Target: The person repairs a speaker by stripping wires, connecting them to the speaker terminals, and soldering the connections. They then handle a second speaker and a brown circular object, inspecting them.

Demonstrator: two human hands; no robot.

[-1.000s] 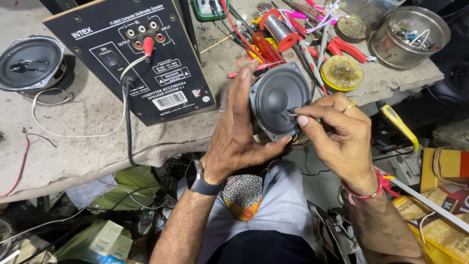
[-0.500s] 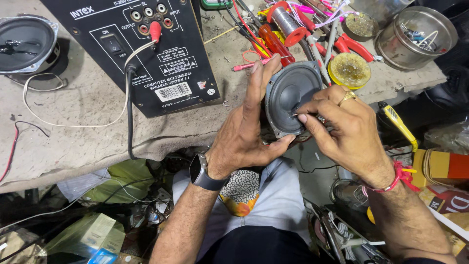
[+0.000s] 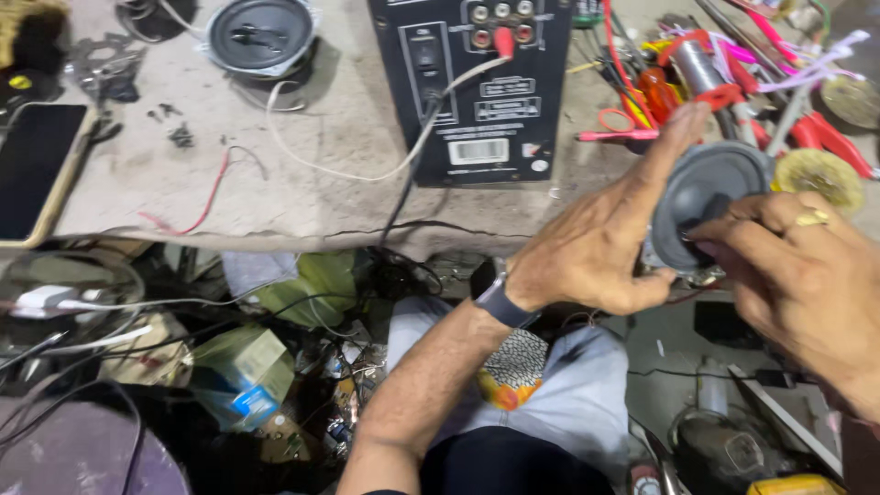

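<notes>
Speaker (image 3: 710,197) now tilted further at the table's (image 3: 302,197) near edge: your left hand (image 3: 596,247) cradles it, your right hand (image 3: 797,266) pinches its centre.

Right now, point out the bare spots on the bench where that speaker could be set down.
The widest bare patch lies on the bench between the red wire and the black amplifier panel. A smaller one sits between the phone and that wire. The right end is crowded with tools, behind the grey speaker held by the left hand and right hand.
</notes>
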